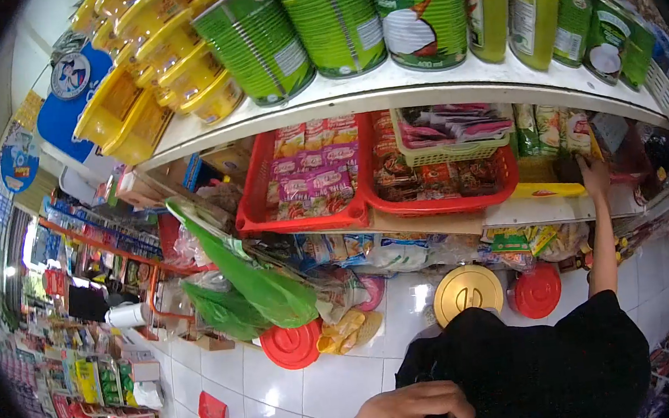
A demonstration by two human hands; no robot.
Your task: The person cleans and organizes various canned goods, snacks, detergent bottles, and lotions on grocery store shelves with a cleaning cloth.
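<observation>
My right hand point(595, 176) reaches onto the middle shelf, its fingers bent over the right end of a yellow cardboard box point(552, 189); the fingertips are partly hidden. Upright packets point(549, 128) in green and white stand in that box. Low in front of my black shirt, my left hand point(417, 410) hangs with loosely curled fingers and a gap below them; nothing shows in it. Left of the box, a red basket point(445, 204) holds brown packets, with a pale green basket point(457, 150) of pink packets on top. Another red basket point(304, 222) holds purple and pink sachets.
Green coconut cans point(418, 22), bottles point(532, 12) and yellow tubs point(179, 71) line the shelf above. Green plastic bags point(254, 288) hang at the left. A gold lid point(468, 294) and red lids point(537, 291) are near the floor. A red dustpan point(212, 409) lies lower left.
</observation>
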